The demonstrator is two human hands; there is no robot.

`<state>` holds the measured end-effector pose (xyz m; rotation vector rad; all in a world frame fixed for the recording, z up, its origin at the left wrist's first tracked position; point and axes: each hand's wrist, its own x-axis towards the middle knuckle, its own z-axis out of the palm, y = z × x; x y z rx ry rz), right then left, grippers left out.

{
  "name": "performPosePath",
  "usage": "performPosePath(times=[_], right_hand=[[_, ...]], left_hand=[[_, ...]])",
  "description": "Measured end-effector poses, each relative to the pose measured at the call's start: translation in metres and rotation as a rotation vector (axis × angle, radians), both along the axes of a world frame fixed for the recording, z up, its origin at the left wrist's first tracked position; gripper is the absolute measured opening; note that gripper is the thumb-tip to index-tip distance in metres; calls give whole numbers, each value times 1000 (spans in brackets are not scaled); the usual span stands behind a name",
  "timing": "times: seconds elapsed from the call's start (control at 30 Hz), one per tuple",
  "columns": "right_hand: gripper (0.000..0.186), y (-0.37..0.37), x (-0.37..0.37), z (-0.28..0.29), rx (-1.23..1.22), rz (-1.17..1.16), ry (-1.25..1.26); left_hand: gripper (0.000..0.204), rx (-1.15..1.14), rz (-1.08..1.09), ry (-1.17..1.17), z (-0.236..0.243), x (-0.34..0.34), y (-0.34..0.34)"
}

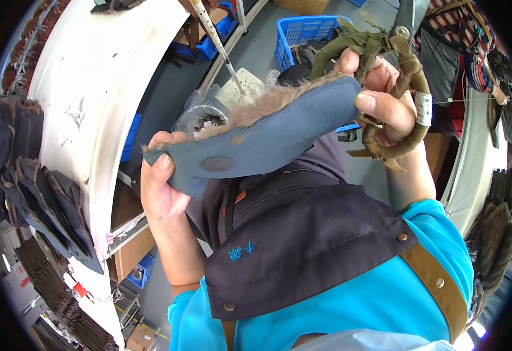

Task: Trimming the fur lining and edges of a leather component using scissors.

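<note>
Stretched between my two hands is a fur-trimmed blue-grey fabric strip [273,128], with brown fur along its far edge and a dark oval spot near its left end. My left hand [165,181] pinches the left end, thumb on the fabric face. At the raised right end, my right hand [387,108] grips the strip between thumb and fingers. Around that same hand hangs a ring wrapped in olive cloth [417,82], with a white label on its right side. Knotted olive cloth ends [355,47] stick out beyond the fingers.
A white work surface [103,76] curves along the left, with dark fur-edged pieces [51,205] hanging beside it. Beyond my hands are a blue plastic basket [288,35] and an upright stained rod [215,38]. Garments [455,58] and brown fur pieces [493,240] hang at right.
</note>
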<state>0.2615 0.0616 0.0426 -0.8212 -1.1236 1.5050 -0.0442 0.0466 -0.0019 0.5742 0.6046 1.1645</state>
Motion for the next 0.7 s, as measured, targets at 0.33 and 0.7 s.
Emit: performPosePath(times=[0.33,0.7], right_hand=[[56,6,-2,24,-80,42,-153],[67,-7,-18,11,-125,146,-57]], left_hand=[[45,639,-219,887,51,-26,14],[26,696,-464,870,77,78,34]])
